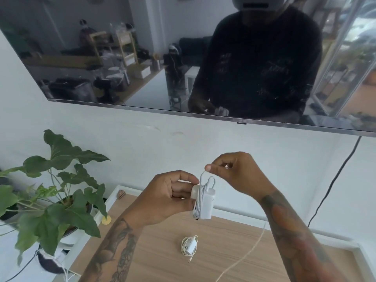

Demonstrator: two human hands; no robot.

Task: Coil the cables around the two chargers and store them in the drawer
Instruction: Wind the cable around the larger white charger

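While left hand [162,198] grips: charger [205,204], half-coiled.

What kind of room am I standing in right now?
Most likely a living room at home. A wall-mounted TV hangs above a wooden-topped cabinet, a leafy houseplant stands beside it, and the dark screen reflects shelves and household clutter.

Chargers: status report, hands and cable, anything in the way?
Left hand grips large charger; right hand pinches its cable, tail trailing across wooden top. Small charger lies coiled there. Nothing obstructing; drawer unseen.
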